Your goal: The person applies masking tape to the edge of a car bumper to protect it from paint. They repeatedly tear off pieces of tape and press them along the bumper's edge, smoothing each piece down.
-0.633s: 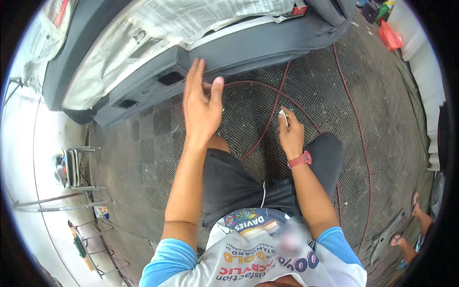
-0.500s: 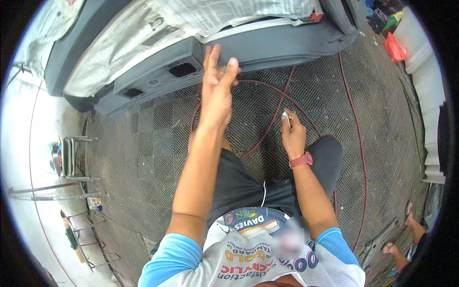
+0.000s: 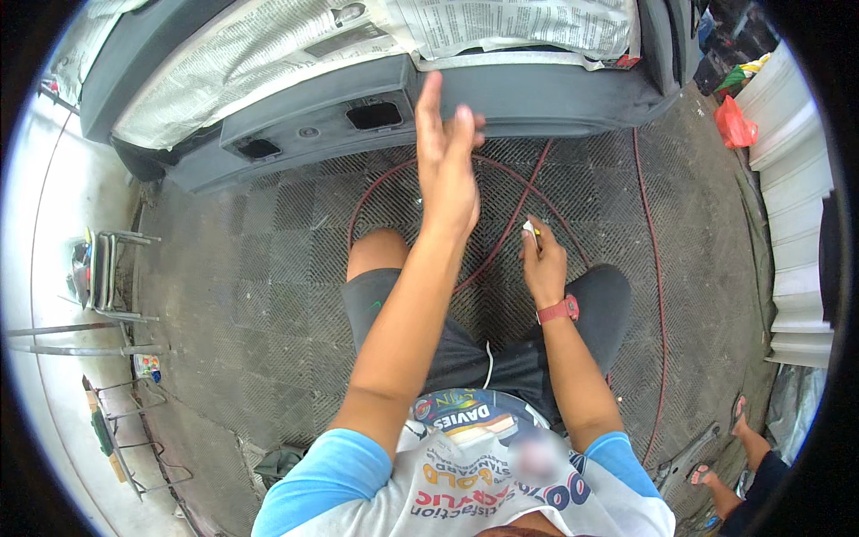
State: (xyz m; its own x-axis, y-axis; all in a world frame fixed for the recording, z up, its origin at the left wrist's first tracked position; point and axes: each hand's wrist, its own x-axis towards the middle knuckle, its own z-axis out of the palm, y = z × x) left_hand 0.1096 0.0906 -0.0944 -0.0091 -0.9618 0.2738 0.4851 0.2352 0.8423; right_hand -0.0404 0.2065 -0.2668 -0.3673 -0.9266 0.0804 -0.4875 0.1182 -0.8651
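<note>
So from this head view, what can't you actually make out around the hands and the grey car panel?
- Small white thing in the right hand: too small and wrapped by fingers to identify.
- Left hand: raised and motion-blurred; contact with the grey panel unclear.
- Panel's upper part: covered by newspaper, cut off by the top edge.
- Red hose: its ends run out of sight.

The small white thing pinched in the right hand [image 3: 542, 259] is mostly covered by the fingers and too small to identify. The grey car bumper [image 3: 537, 94] is partly hidden behind the raised left hand [image 3: 445, 170] and cut off at the top edge. Beyond the bumper's right end, another person's sandalled feet [image 3: 716, 447] are cropped by the rim.
</note>
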